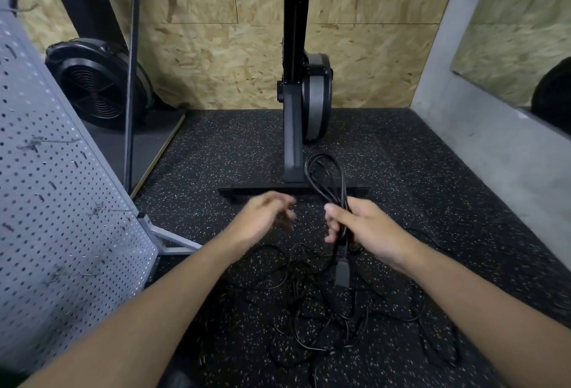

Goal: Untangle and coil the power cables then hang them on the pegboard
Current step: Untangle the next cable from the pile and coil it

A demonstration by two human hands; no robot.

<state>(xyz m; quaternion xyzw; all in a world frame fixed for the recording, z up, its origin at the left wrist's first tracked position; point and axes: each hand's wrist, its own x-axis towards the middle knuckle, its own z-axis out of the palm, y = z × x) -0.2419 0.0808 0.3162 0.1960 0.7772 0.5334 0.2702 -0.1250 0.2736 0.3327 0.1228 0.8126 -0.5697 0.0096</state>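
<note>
— Where's the cable (325, 176)?
— Glossy black loops, clenched in the right hand (366, 228); boxy plug (342, 273) dangling at six o'clock.
— And the left hand (266, 217)?
— Loose, holding nothing. Thin wires (324, 322) tangle on the speckled rubber floor (216, 155); perforated grey pegboard (46, 217) at nine o'clock.

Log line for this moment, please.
right hand: grips coiled cable | left hand: holds nothing | tangled cables: on floor | pegboard: left of hands

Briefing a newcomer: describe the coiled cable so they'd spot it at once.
Find the black machine's floor bar mid-room. In front, the right hand grips a looped black cable, plug dangling below. Unlike the tangled cables on the floor, it is lifted.
</note>
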